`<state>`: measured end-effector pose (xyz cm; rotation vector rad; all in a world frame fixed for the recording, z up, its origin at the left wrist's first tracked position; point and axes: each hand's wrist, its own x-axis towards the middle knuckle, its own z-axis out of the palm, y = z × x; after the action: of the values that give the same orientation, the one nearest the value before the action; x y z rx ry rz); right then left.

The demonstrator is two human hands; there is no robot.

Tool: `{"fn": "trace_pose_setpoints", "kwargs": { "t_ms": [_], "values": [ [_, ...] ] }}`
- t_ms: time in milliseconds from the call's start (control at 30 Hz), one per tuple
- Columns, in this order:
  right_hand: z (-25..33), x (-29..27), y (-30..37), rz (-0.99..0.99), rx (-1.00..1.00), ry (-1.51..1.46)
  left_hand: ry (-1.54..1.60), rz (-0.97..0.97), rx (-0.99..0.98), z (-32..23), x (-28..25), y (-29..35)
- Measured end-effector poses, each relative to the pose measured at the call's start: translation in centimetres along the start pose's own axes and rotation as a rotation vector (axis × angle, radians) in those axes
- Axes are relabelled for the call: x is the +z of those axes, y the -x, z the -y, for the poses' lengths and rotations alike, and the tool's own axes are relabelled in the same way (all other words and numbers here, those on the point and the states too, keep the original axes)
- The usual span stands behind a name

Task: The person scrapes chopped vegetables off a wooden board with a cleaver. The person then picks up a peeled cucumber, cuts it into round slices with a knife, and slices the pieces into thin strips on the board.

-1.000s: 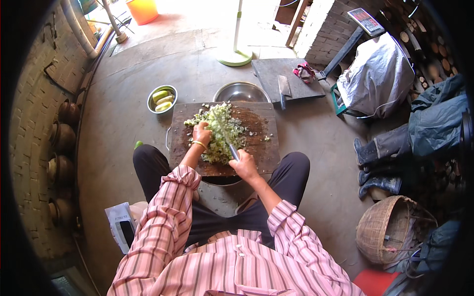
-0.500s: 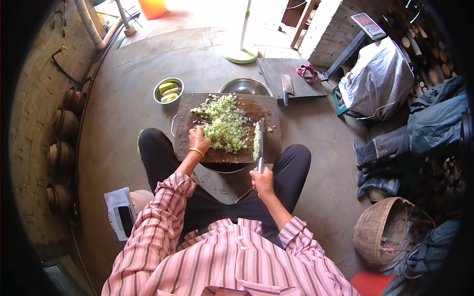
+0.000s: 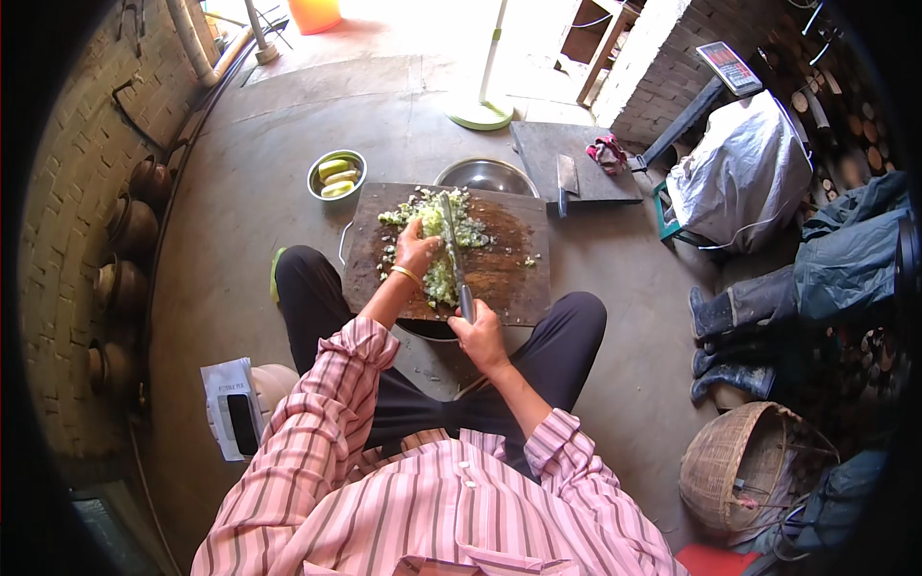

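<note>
My right hand (image 3: pixel 481 338) is wrapped round the dark handle of a knife (image 3: pixel 450 228), whose long blade points away from me over a wooden cutting board (image 3: pixel 519 274). A pile of finely chopped pale green vegetable (image 3: pixel 439 278) lies on the board's left half, against the blade and partly hidden by it. My left hand (image 3: pixel 416 252), with a yellow bangle at the wrist, rests on the pile left of the blade, fingers stretched out and the thumb apart. Small bits stick to the board's darker wet right side.
A metal bowl of green vegetable pieces (image 3: pixel 336 156) stands beyond the board's left corner. Behind the board sits a steel basin (image 3: pixel 488 175); a second board (image 3: pixel 552 144) carries a cleaver (image 3: pixel 568 177) and a red cloth (image 3: pixel 607 152). At right are rubber boots (image 3: pixel 715 312) and a wicker basket (image 3: pixel 735 461).
The knife has moved left from the board's right side, its blade now against the pile. My left hand has shifted up and right onto the vegetable. The pile is narrower and gathered toward the left.
</note>
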<state>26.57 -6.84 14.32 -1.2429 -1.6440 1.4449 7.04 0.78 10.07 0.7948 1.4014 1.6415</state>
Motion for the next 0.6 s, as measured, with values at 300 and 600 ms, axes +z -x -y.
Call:
{"fn": "trace_pose_setpoints", "kwargs": {
  "t_ms": [300,600],
  "values": [
    [-1.6,-1.3,-3.2,0.170,0.211,-0.147,-0.846,-0.166,0.101,2.6,-3.6,0.4],
    [-1.7,-6.6,-7.8,-0.010,0.225,-0.252,-1.007,-0.257,0.009,1.6,-8.0,-6.9]
  ]
}}
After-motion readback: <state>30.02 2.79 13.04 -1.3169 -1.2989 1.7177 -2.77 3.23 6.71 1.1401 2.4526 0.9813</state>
